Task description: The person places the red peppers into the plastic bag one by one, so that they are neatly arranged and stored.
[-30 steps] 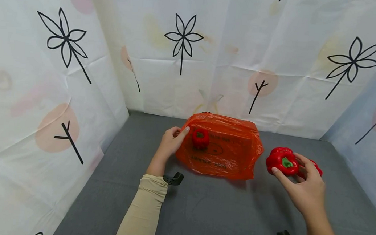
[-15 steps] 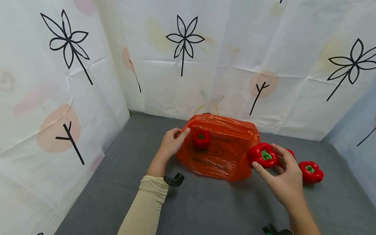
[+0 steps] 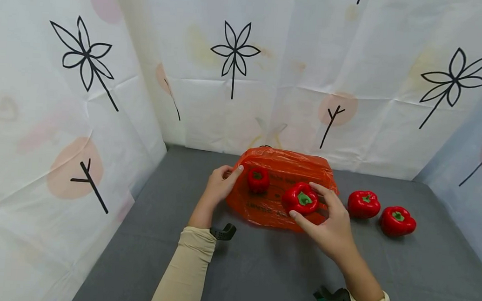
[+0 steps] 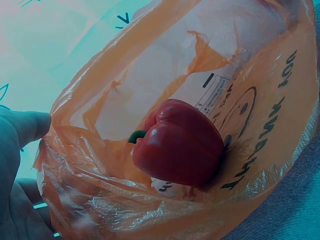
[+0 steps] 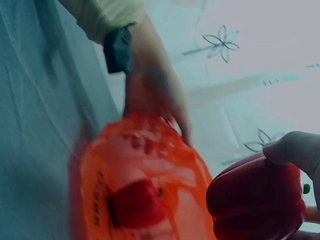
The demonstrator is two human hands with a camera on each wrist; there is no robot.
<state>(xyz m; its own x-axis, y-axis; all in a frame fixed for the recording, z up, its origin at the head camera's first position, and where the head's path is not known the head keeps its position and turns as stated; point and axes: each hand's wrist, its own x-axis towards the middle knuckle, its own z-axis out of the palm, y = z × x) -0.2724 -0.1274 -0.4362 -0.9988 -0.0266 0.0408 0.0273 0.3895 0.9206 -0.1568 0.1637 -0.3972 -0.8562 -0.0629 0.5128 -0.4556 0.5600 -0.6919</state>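
An orange plastic bag (image 3: 290, 159) with printed lettering lies on its side with its mouth spread. At its left edge my left hand (image 3: 220, 184) pinches the rim between thumb and fingers. One red bell pepper (image 4: 180, 142) rests inside, its green stem pointing sideways in the left wrist view. My right hand (image 3: 331, 224) grips a second red bell pepper (image 3: 300, 198) between thumb and fingers, stem toward me. In the head view this pepper overlaps the right part of the bag. The right wrist view shows the held pepper (image 5: 257, 197) beside the bag's mouth.
Two more red bell peppers, a nearer one (image 3: 397, 221) and a farther one (image 3: 364, 204), sit on the grey tabletop (image 3: 257, 273) right of the bag. A white patterned curtain (image 3: 289, 56) stands behind the table and along both sides.
My right hand has carried its bell pepper leftward from the right side to in front of the bag, uncovering the two peppers on the table. The left hand stays on the bag's rim.
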